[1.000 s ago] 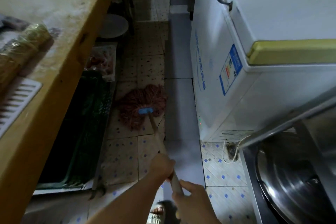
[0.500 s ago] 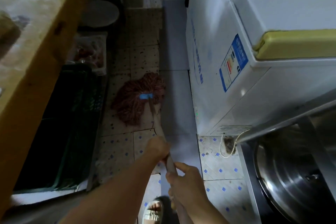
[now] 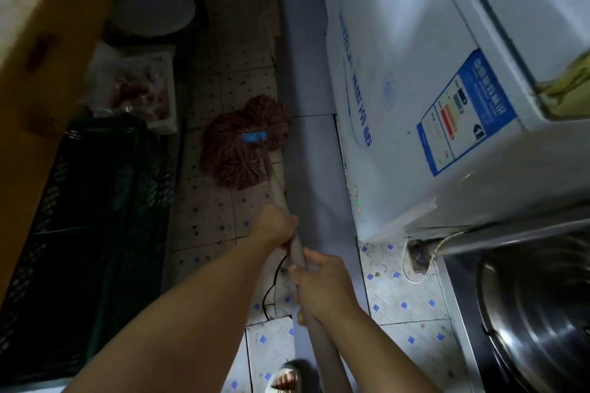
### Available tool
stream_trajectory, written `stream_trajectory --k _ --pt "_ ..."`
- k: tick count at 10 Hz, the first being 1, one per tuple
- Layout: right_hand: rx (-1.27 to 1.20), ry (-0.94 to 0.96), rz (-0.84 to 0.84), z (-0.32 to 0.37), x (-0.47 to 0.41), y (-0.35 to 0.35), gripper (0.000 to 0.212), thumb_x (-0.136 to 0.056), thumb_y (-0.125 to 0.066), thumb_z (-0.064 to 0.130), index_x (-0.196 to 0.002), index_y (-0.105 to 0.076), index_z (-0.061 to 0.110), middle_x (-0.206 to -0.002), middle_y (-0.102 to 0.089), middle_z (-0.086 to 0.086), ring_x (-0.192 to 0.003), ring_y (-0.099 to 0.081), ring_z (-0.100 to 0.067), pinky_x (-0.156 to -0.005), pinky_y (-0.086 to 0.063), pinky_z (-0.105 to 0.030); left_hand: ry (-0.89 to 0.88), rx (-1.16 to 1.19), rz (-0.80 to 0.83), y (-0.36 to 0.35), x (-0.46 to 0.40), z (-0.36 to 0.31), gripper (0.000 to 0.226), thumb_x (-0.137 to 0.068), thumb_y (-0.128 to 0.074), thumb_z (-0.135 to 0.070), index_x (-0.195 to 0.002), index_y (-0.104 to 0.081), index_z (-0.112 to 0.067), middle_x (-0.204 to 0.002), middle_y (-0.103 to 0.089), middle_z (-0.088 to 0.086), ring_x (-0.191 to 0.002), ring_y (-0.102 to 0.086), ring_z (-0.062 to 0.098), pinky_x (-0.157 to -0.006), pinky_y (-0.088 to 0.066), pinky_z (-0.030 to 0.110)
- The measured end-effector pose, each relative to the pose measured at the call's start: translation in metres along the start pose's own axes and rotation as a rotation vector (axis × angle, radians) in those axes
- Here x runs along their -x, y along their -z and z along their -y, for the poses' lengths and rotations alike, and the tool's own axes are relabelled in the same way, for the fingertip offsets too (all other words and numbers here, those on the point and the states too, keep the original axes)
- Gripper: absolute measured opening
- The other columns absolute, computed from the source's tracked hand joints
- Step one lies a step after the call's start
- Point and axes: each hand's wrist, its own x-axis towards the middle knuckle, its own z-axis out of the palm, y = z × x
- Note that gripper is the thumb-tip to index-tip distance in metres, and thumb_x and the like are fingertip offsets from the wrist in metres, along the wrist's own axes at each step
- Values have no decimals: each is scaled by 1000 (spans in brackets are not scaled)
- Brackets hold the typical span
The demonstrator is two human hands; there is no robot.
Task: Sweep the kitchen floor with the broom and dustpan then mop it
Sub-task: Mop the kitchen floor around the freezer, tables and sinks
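a: how far are you with the job?

b: you look to be on the mopping part now. no broom or dustpan shows here, so i can't see the sweeping, but i think it is done. the tiles near your foot (image 3: 289, 378) look mostly clean, and the darker ones farther up the aisle look spotty. i think a lot of floor is left to mop.

a: what are my hands doing?

b: your right hand (image 3: 322, 282) is the near one. its fingers are curled tight round the mop handle (image 3: 281, 198), low by your body. your left hand (image 3: 276, 226) is a bit farther up the same stick, and it grips too. both arms reach out in front of you, close side by side.

a: and where is the mop?

b: the handle slants away from you, down to the floor. the red stringy mop head (image 3: 242, 150) lies flat on the tiled floor (image 3: 207, 220), past your hands. it sits between the dark green crate (image 3: 92, 214) on your left and the white chest freezer (image 3: 415, 99) on your right. its right edge touches the grey strip (image 3: 306, 73) that runs along the freezer.

a: anything else near?

b: a thin black cord (image 3: 271, 290) lies on the tiles just under your hands. take care the mop does not catch it.
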Motion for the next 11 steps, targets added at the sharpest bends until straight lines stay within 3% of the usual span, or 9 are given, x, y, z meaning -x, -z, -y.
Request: stream_trajectory --k 1,2,3,5,7,8,9,10,11 --pt "45 3 -40 -14 15 1 22 -94 -55 28 -97 -68 11 -67 -58 -10 -54 -52 -20 -49 -49 -29 20 16 13 -12 13 8 33 -94 -50 -20 -104 -64 9 -109 -65 23 -101 -62 33 -84 -49 37" --pt "41 -9 -8 -27 42 8 26 -95 -52 28 -76 -67 21 -64 -58 -5 -51 -53 -20 -45 -49 -28 45 46 62 -24 38 17 32 -93 -51 -19 -98 -64 9 -94 -65 21 -86 -63 29 -75 -52 37" --pt "53 -11 3 -42 75 17 19 -94 -53 27 -87 -69 19 -61 -55 -3 -50 -53 -19 -47 -51 -30 75 92 73 -35 71 24 32 -92 -51 -19 -102 -64 8 -96 -66 18 -91 -65 30 -79 -55 37" --pt "129 -61 21 -83 142 43 24 -92 -54 25 -103 -64 7 -62 -56 -8 -40 -52 -14 -48 -46 -26 154 130 102 -62 171 27 37 -97 -46 -17 -124 -51 8 -115 -63 22 -90 -66 31 -47 -44 19" --pt "152 -105 35 -133 223 63 16 -81 -55 13 -85 -70 13 -45 -49 5 -51 -50 -19 -51 -41 -28 161 145 130 -97 258 44 34 -94 -49 -16 -117 -54 10 -105 -66 22 -90 -68 32 -73 -57 33" --pt "142 -97 75 -148 258 73 19 -85 -54 12 -73 -65 23 -36 -48 11 -45 -49 -14 -44 -41 -22 197 92 142 -115 292 54 21 -89 -51 -14 -99 -59 3 -71 -58 7 -75 -66 26 -51 -53 20" --pt "182 -89 110 -158 279 79 22 -82 -52 8 -69 -64 21 -33 -43 9 -40 -46 -12 -43 -39 -19 211 22 160 -120 321 59 20 -90 -48 -15 -73 -50 -6 -65 -46 3 -72 -60 21 -28 -34 12" --pt "215 -100 114 -162 285 79 19 -76 -53 12 -77 -69 23 -38 -47 9 -38 -49 -12 -46 -42 -18 236 60 164 -123 328 65 14 -90 -49 -16 -79 -49 -7 -67 -51 2 -67 -57 18 -42 -44 17" --pt "219 -152 123 -161 278 72 37 -71 -60 19 -107 -62 23 -60 -58 4 -44 -57 -11 -53 -48 -20 230 44 145 -118 318 70 14 -91 -49 -15 -98 -56 -4 -98 -65 10 -89 -66 22 -71 -55 27"
